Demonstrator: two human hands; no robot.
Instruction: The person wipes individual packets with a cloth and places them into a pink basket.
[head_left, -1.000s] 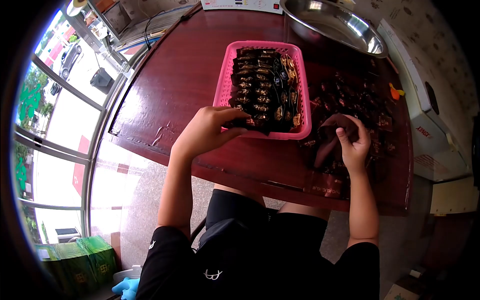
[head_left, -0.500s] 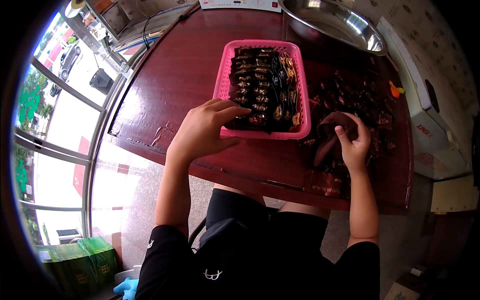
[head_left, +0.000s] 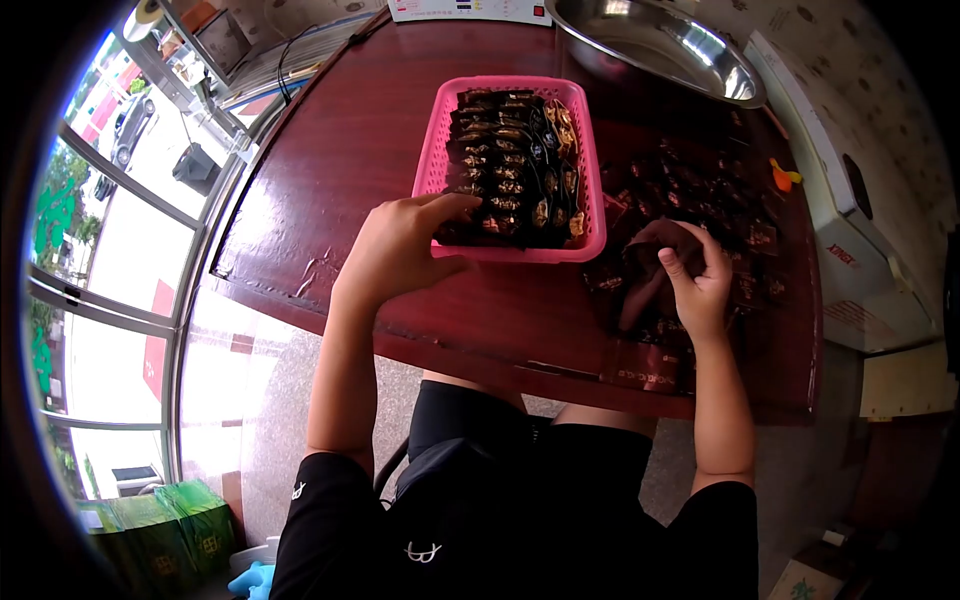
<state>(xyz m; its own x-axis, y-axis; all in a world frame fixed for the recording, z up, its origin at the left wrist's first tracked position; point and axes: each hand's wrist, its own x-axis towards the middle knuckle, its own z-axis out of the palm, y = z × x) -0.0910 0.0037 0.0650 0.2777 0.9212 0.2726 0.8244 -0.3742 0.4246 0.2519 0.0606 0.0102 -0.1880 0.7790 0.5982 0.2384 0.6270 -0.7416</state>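
My left hand point(head_left: 400, 250) is at the near left corner of a pink plastic basket point(head_left: 597, 205). Its fingers reach over the rim onto the nearest dark packets, thumb spread apart outside the front wall. Fingertips are partly lost against the dark wrappers. Inside the basket, small black packets with gold print point(head_left: 505, 172) stand in tight rows, with several more along the right side. My right hand point(head_left: 703, 280) grips a dark brown cloth point(head_left: 645, 285), bunched between thumb and fingers, its end hanging down. The cloth is above loose dark packets point(head_left: 700, 185) right of the basket.
A steel basin point(head_left: 660, 45) stands at the far right of the red-brown table point(head_left: 320, 180). A white control panel point(head_left: 470, 10) is at the back edge. An orange-yellow item point(head_left: 785, 176) lies near the white appliance point(head_left: 850, 220) on the right. Green boxes point(head_left: 170, 535) sit at lower left.
The view has shifted slightly. The basket and my left hand have moved a little away and to the left. My right hand keeps its hold on the cloth.
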